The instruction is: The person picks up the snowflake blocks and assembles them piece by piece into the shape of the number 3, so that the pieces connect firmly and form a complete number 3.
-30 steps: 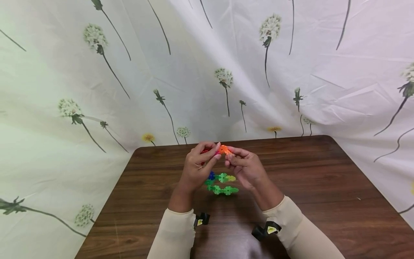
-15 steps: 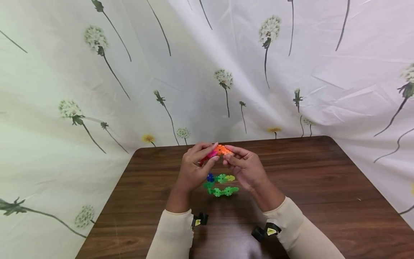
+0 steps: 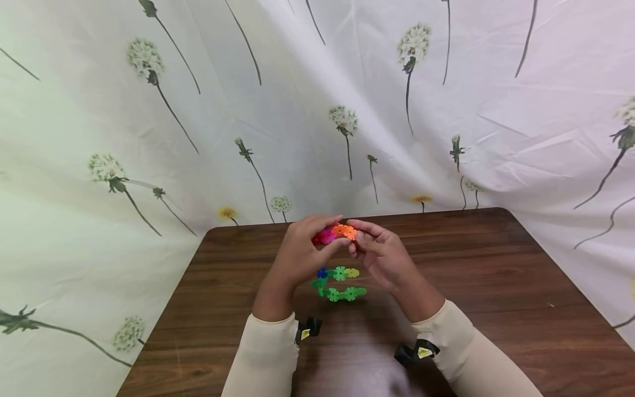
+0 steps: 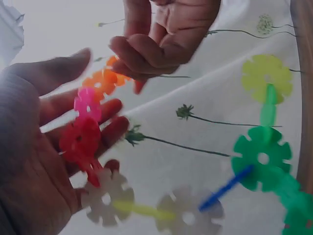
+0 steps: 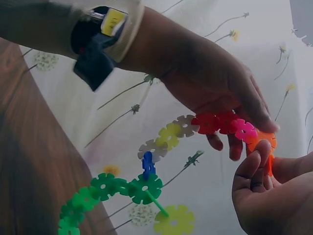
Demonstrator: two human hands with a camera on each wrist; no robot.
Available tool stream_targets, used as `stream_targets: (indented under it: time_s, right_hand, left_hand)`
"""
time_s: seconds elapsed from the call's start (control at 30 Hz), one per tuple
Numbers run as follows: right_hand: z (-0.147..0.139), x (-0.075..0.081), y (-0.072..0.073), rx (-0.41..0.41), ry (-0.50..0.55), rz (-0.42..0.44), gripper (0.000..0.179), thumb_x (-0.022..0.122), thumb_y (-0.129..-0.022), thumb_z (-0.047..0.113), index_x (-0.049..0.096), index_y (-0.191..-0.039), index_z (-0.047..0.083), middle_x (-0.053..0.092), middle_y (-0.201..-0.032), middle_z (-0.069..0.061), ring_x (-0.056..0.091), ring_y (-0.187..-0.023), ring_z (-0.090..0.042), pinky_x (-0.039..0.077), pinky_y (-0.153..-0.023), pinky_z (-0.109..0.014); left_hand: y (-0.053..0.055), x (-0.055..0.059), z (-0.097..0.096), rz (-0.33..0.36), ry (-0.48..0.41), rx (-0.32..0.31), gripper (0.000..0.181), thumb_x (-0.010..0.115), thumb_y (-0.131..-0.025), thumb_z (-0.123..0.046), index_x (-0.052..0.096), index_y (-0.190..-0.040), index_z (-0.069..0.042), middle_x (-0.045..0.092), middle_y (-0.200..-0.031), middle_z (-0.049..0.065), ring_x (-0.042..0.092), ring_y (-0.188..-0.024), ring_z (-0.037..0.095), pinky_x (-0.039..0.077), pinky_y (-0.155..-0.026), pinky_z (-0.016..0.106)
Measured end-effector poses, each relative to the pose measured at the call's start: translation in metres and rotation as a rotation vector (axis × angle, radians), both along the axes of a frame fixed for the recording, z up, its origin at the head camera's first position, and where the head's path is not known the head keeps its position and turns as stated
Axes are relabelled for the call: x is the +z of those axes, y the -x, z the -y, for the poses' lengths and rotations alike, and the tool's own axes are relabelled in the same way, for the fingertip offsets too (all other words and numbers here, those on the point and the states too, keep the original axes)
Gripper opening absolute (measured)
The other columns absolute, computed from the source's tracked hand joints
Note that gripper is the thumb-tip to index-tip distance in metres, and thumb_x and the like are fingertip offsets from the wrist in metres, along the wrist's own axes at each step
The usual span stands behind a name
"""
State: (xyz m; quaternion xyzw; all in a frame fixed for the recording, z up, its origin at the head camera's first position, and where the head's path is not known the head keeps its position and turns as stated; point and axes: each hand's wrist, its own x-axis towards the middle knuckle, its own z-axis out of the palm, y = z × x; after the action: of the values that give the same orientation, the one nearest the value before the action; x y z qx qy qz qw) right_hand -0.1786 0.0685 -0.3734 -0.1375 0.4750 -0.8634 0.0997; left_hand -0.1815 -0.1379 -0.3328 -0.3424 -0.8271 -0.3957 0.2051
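My right hand pinches the orange end of a chain of interlocking flower-shaped plastic discs, beside an orange disc. A pink disc and red discs follow along the chain. My left hand stands around this stretch, thumb apart from its extended fingers, which lie behind and against the discs. Below, the chain goes on through clear discs and a blue one to green discs. A yellow disc branches off a green one.
Beneath the hands is a dark brown wooden table. A white cloth with printed dandelions hangs behind its far edge. Black camera straps sit at both wrists.
My left thumb and fingers have spread apart, uncovering the pink part of the chain. My right hand stays at the orange end and has shifted slightly right.
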Motion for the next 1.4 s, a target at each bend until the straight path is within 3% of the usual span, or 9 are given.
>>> stream_targets:
  time_s: [0.17, 0.37, 0.67, 1.03, 1.4]
  right_hand:
    - [0.001, -0.003, 0.0, 0.014, 0.024, 0.037, 0.024, 0.048, -0.115, 0.001, 0.064, -0.131, 0.008, 0.078, -0.099, 0.003, 0.069, -0.084, -0.008, 0.06, -0.08, -0.021]
    - [0.0, -0.003, 0.0, 0.008, 0.024, 0.08, 0.021, 0.051, -0.115, 0.004, 0.066, -0.128, 0.01, 0.079, -0.102, 0.001, 0.069, -0.079, -0.008, 0.061, -0.079, -0.02]
    - [-0.006, -0.009, 0.002, -0.011, -0.064, 0.099, 0.022, 0.052, -0.117, 0.016, 0.066, -0.132, 0.01, 0.078, -0.098, 0.003, 0.067, -0.077, -0.009, 0.059, -0.079, -0.022]
    - [-0.034, -0.033, 0.012, -0.043, -0.142, 0.114, 0.027, 0.048, -0.118, 0.023, 0.066, -0.131, 0.007, 0.078, -0.096, 0.005, 0.066, -0.081, -0.01, 0.055, -0.079, -0.024]
    - [-0.054, -0.051, 0.02, -0.09, -0.223, 0.128, 0.019, 0.057, -0.116, 0.025, 0.074, -0.117, 0.019, 0.078, -0.095, 0.007, 0.067, -0.08, -0.009, 0.056, -0.077, -0.026]
  left_hand:
    - [0.002, 0.008, -0.006, 0.071, 0.088, 0.024, 0.045, 0.09, -0.091, -0.015, 0.077, -0.132, -0.002, 0.079, -0.128, 0.017, 0.075, -0.115, 0.033, 0.067, -0.094, 0.044]
    - [0.005, 0.008, -0.005, 0.12, 0.096, 0.029, 0.038, 0.089, -0.091, -0.012, 0.08, -0.127, -0.002, 0.08, -0.125, 0.016, 0.076, -0.114, 0.033, 0.066, -0.095, 0.046]
    - [0.008, 0.006, -0.005, 0.175, 0.102, 0.012, 0.034, 0.086, -0.094, -0.009, 0.08, -0.126, -0.003, 0.08, -0.124, 0.016, 0.075, -0.114, 0.032, 0.065, -0.098, 0.045]
    - [0.008, 0.006, -0.005, 0.181, 0.124, 0.018, 0.037, 0.087, -0.093, -0.013, 0.08, -0.129, -0.006, 0.079, -0.124, 0.015, 0.074, -0.112, 0.031, 0.066, -0.096, 0.042]
    - [0.01, 0.007, -0.005, 0.185, 0.124, 0.024, 0.038, 0.087, -0.094, -0.014, 0.079, -0.13, -0.007, 0.077, -0.119, 0.013, 0.071, -0.104, 0.025, 0.067, -0.09, 0.038]
